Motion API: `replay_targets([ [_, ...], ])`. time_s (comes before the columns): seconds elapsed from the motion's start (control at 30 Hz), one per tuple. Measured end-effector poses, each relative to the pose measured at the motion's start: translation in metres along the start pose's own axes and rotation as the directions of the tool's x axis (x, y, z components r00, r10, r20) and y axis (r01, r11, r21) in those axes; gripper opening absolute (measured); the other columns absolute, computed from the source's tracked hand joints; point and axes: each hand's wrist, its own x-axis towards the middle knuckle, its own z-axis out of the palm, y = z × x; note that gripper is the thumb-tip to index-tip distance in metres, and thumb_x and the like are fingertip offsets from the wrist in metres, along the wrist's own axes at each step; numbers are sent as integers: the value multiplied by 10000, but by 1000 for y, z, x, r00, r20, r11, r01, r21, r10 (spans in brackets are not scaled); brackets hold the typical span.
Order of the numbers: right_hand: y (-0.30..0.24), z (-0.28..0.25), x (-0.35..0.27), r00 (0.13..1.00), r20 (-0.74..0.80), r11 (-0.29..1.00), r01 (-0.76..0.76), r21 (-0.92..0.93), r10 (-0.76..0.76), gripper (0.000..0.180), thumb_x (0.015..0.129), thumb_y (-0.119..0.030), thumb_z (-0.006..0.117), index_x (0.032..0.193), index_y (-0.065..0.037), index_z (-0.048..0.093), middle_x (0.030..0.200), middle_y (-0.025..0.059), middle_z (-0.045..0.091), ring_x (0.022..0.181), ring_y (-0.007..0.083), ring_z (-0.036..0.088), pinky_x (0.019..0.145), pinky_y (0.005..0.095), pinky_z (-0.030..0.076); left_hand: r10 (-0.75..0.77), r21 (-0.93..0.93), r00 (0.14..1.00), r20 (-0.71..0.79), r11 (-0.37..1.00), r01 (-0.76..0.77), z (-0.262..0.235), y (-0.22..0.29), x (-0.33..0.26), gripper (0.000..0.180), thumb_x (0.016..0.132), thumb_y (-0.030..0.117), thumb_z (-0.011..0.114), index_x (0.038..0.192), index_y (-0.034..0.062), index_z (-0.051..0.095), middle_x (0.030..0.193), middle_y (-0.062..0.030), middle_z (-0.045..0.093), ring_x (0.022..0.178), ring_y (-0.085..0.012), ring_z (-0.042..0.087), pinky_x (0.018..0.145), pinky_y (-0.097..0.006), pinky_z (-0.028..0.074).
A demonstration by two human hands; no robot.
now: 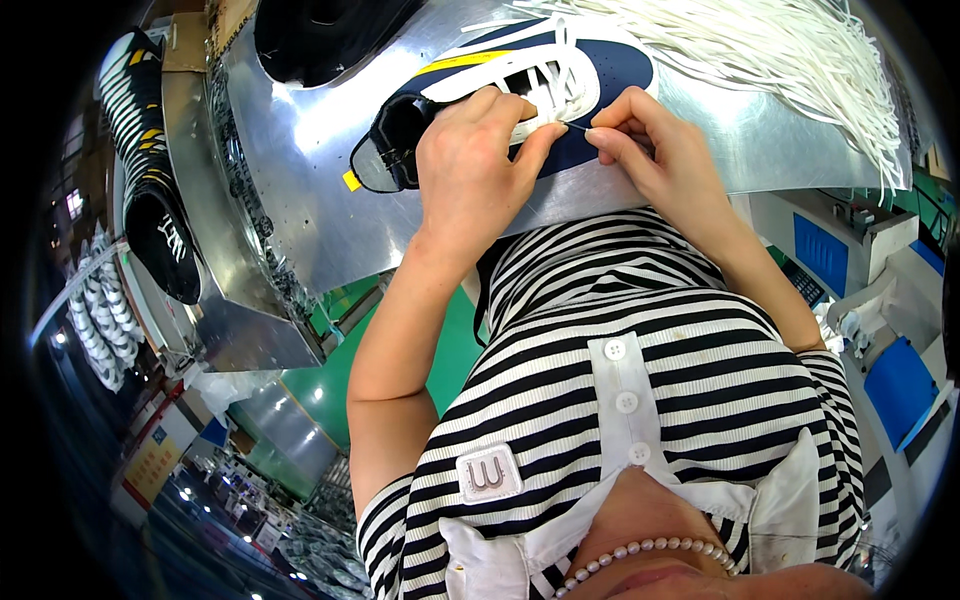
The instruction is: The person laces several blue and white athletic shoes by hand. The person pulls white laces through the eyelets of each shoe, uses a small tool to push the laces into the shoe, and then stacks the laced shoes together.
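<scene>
A navy and white sneaker upper (618,70) with a yellow stripe lies on its side on the metal table, its toe to the right and dark heel opening to the left. White laces (560,88) run through part of its eyelets. My left hand (470,160) grips the shoe at the lacing, fingers curled over it and thumb at the eyelet edge. My right hand (655,150) pinches a thin dark pointed piece (576,126) between thumb and forefinger. That piece's far end meets my left thumb. Whether it is a lace tip or a small tool is unclear.
A large heap of white laces (770,60) covers the table's far right. A black rounded object (330,40) sits at the far left of the metal table (330,225). Beyond its left edge, a row of striped shoes (145,140) stands along a metal ledge.
</scene>
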Motion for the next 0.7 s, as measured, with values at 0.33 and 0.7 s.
replay_targets([
  [0.33, 5, 31, 4, 996, -74, 970, -30, 241, 49, 180, 933, -200, 595, 946, -29, 541, 763, 98, 660, 697, 218, 658, 669, 342, 505, 62, -90, 994, 88, 994, -54, -1, 10, -14, 174, 751, 121, 765, 802, 40, 620, 696, -88, 532, 640, -265, 544, 548, -371, 423],
  [0.7, -30, -54, 13, 889, -127, 897, 429, -108, -440, 184, 896, -84, 626, 1077, -58, 646, 830, 78, 697, 671, 121, 637, 604, 249, 505, 286, 183, 957, -40, 944, -275, -8, 6, -25, 161, 712, 110, 759, 805, 74, 632, 674, -39, 500, 632, -211, 540, 532, -333, 420],
])
